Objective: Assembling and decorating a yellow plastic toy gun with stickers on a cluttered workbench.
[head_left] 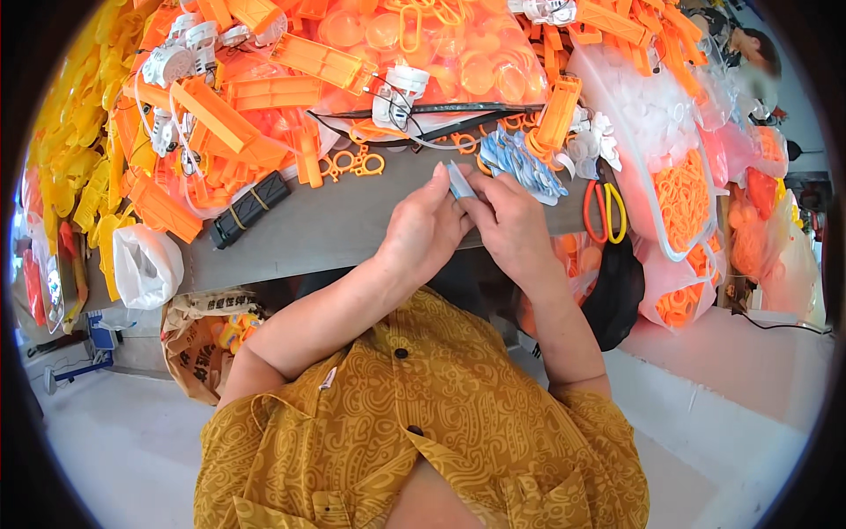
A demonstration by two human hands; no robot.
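Head view, left hand [421, 220] and right hand [513, 220], fingers [438, 182] clamped on bluish strip [459, 182], partly hidden.

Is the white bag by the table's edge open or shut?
Open. The white plastic bag has its mouth gaping beside the grey table, showing its inside.

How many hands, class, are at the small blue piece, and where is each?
2: the left hand, left of the blue piece, and the right hand, right of it, both by the grey table. Some fingers are partly hidden.
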